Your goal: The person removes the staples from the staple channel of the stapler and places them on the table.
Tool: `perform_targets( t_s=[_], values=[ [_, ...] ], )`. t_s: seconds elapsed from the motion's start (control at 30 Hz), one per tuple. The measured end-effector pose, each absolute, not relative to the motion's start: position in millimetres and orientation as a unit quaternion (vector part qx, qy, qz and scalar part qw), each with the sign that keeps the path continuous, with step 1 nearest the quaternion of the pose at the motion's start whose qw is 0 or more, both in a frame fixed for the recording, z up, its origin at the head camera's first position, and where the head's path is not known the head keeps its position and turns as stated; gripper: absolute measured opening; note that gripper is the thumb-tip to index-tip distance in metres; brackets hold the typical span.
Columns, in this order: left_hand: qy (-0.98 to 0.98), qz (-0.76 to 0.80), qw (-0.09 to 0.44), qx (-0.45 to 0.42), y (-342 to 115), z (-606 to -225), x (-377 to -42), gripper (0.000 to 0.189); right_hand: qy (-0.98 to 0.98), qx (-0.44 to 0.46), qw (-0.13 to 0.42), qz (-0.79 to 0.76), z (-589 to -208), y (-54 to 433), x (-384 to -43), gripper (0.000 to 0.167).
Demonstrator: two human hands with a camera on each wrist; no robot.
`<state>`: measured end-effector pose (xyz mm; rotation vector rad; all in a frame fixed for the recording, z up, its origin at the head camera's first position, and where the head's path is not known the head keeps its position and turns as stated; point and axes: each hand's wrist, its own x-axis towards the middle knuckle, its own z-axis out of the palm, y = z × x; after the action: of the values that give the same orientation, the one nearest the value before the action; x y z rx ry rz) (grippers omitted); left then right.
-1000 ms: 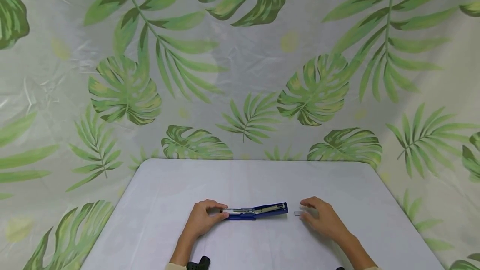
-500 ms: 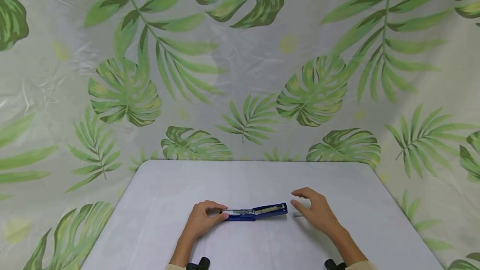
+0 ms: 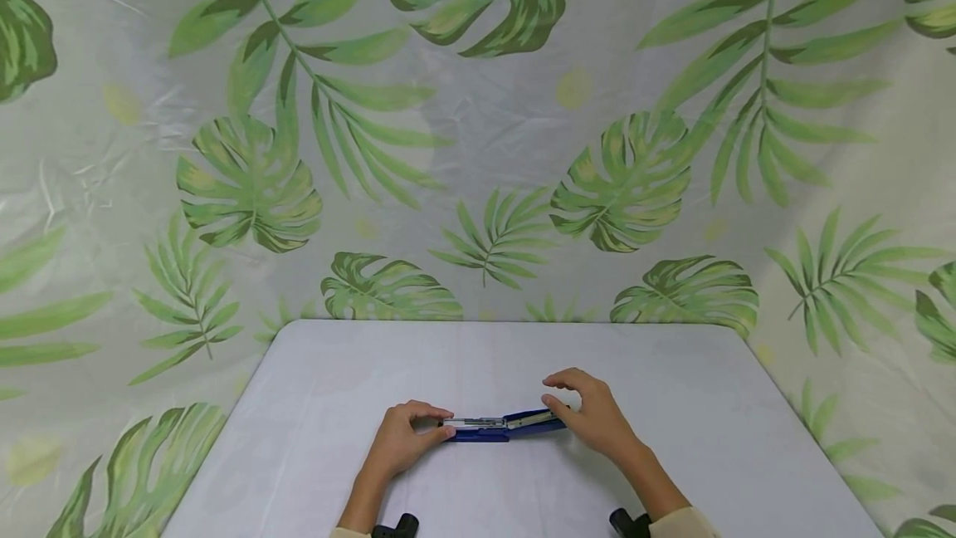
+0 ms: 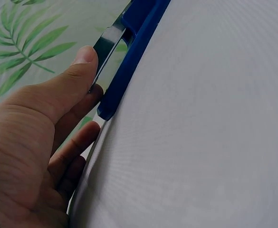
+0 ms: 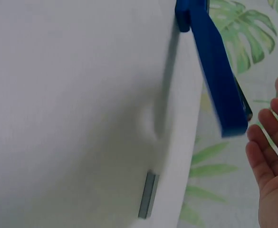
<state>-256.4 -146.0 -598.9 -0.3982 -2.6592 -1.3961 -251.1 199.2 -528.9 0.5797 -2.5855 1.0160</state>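
Observation:
A blue stapler [image 3: 478, 435] lies swung wide apart on the table, its metal magazine exposed and its cover [image 5: 218, 80] tilted up to the right. My left hand [image 3: 403, 437] pinches the magazine's left end between thumb and fingers; the left wrist view shows the thumb [image 4: 84, 59] on the metal channel above the blue base [image 4: 122, 80]. Over the cover's right end, my right hand [image 3: 597, 418] hovers with fingers loosely bent and nothing in them. A short grey strip of staples [image 5: 148, 194] lies on the table in the right wrist view; the hand hides it in the head view.
The white table [image 3: 358, 355] reaches back to a wall hung with a leaf-patterned sheet [image 3: 478, 131]. Dark wrist-camera mounts [image 3: 630, 523] sit on both wrists near the front.
My right hand has moved left, from beside the staple strip to over the stapler cover's end. The left hand keeps its grip in the same place, and the stapler has stayed still.

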Motion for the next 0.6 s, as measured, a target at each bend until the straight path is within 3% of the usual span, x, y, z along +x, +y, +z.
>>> perform_targets(
  t_s=[0.6],
  values=[
    [-0.876,-0.459,0.058,-0.136,-145,-597,-255,0.021,-0.898,0.210,0.078,0.380,-541,145,-253,0.026]
  ],
)
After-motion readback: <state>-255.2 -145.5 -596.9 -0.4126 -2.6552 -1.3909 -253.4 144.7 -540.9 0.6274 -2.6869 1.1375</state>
